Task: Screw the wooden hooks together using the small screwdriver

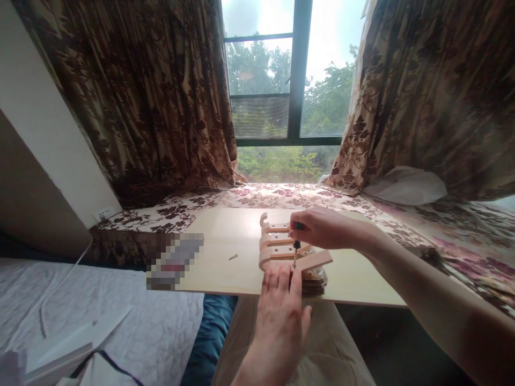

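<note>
– while your right hand pinches the screwdriver by its handle, your left hand lies on the near end of the slatted wooden piece. what step would you call that?
– screw work at a joint, you'd judge: the shaft points down, and its tip meets the wood beside your left fingertips. your left grip isn't pinching anything that shows; the fingers are laid out flat, the thumb apart.
– and where is the slatted wooden piece for you?
– around the middle of the desk, toward its near edge, curved ends to the left. a plain wooden strip slants off to the right, and a brown bundle in clear wrap shows below it.
– so what does your next move call for?
– probably a straight shaft, steady downward pressure and a firm left hand, with those fingertips clear of the tip.
– what can't you make out?
– the screw head, hidden by your fingers, and whether you're tightening or loosening. your right palm covers most of the handle. the small pointed thing to the left may be a screw, and the object at the desk's left end is pixelated.
</note>
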Tool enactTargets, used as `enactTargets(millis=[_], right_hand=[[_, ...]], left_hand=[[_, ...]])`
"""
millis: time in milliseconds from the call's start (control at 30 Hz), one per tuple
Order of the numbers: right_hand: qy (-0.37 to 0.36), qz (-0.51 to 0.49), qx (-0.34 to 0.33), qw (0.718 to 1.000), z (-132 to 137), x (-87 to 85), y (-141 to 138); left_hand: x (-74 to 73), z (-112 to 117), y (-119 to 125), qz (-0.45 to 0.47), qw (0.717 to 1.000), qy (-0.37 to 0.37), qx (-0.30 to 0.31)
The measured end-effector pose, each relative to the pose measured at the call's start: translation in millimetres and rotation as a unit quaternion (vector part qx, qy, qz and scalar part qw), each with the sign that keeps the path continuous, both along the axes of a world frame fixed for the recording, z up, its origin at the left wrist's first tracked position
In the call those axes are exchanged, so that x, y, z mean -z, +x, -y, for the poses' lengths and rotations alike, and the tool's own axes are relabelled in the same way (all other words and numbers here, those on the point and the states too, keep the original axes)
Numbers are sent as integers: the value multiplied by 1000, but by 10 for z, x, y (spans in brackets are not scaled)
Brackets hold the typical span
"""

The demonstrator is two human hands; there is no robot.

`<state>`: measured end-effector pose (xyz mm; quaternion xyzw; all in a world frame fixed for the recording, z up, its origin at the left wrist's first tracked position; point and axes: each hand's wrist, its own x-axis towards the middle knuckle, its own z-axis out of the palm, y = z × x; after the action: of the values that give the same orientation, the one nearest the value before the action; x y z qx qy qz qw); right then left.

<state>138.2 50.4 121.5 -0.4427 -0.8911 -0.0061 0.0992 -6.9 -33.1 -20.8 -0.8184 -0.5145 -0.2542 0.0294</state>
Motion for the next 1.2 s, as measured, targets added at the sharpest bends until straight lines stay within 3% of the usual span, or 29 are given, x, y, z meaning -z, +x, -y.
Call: enactTargets(millis=[133,367,600,867,1100,1200], right_hand=[[-4,11,18,1000,8,-21,-13],[-5,-19,-30,999,27,-30,10],[6,14,32,999,16,-16,-21],[-4,-10,-31,999,33,-48,17],[19,42,29,999,29,-31,-55],[12,42,19,999,60,-83,-59]], left_hand=[[9,4,0,0,1000,1,2],[-10,13,1,-1,1000,-9,2],[-10,11,5,-7,1000,4,-1],[-5,19,-6,-1,1000,11,-1],[-26,11,13,-3,1000,5,0],[-26,7,7,-2,1000,7,1]])
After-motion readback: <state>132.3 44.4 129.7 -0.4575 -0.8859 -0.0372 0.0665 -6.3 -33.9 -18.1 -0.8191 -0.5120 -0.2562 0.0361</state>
